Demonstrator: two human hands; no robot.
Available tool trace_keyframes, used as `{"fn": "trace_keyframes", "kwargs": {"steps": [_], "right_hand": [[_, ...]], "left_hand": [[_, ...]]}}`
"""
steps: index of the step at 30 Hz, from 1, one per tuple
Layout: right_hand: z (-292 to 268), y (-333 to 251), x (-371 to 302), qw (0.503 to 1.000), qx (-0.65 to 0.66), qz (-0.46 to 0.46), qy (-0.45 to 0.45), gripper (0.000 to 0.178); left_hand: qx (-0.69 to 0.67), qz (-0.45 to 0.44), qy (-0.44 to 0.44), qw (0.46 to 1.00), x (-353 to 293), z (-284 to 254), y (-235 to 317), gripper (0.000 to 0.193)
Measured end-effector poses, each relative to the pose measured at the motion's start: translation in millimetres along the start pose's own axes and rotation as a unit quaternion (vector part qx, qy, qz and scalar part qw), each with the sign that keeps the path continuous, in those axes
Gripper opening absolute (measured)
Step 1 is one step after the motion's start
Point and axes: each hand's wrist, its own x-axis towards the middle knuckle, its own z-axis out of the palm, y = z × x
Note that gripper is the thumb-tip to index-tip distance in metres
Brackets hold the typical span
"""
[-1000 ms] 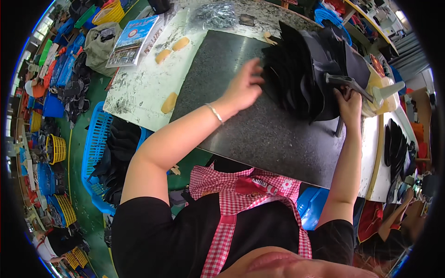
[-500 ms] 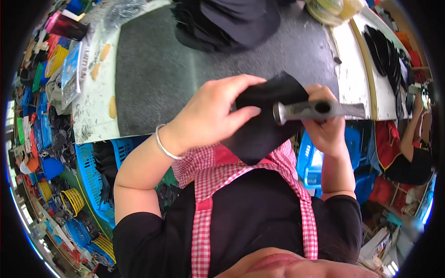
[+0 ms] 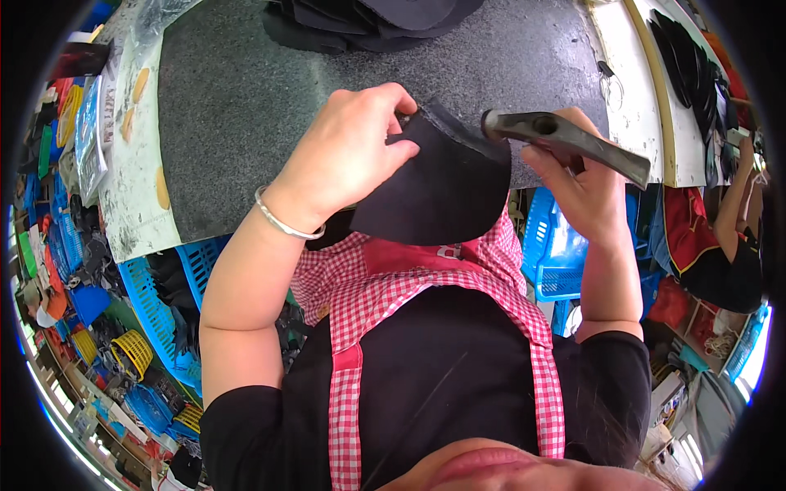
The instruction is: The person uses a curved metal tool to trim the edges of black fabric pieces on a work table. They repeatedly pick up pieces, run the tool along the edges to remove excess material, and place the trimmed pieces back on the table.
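My left hand [image 3: 340, 155], wearing a silver bangle, pinches the upper left edge of a black piece of leather or fabric [image 3: 438, 192]. The piece hangs over the table's near edge in front of my apron, its lower rim rounded and a folded strip along its top edge. My right hand [image 3: 585, 192] is closed round the handle of a hammer [image 3: 598, 151], most of which is hidden behind the metal head. The round face of the hammer is near the piece's upper right corner; I cannot tell if they touch. Farther off lies a stack of black pieces [image 3: 360, 24].
A dark slab [image 3: 237, 106] covers the tabletop, with a clear plastic packet [image 3: 92, 143] at its left. More black pieces [image 3: 684, 74] hang at the far right. Blue baskets [image 3: 147, 319] stand below the table on both sides. Another person's arm [image 3: 733, 176] shows at the right.
My left hand has shifted left and away from me, and the black piece has turned, its broad face now showing. The hammer has moved away from me and tilted, its head no longer in front of the piece.
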Motion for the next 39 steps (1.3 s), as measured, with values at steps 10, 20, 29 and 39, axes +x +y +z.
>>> {"fn": "trace_keyframes", "kwargs": {"steps": [10,20,29,39], "right_hand": [[25,0,1,0.991,-0.115,-0.029,-0.055,0.023],[24,1,1,0.992,-0.094,-0.066,-0.060,0.020],[28,-2,28,0.982,-0.149,-0.103,-0.041,0.017],[24,-8,36,0.967,-0.219,-0.081,-0.100,0.016]], "left_hand": [[0.243,0.084,0.121,0.959,-39,1,21,0.069],[0.090,0.094,0.035,0.991,3,26,5,0.042],[0.026,0.117,0.127,0.985,-4,39,-5,0.036],[0.063,0.190,0.185,0.962,-5,49,-15,0.031]]}}
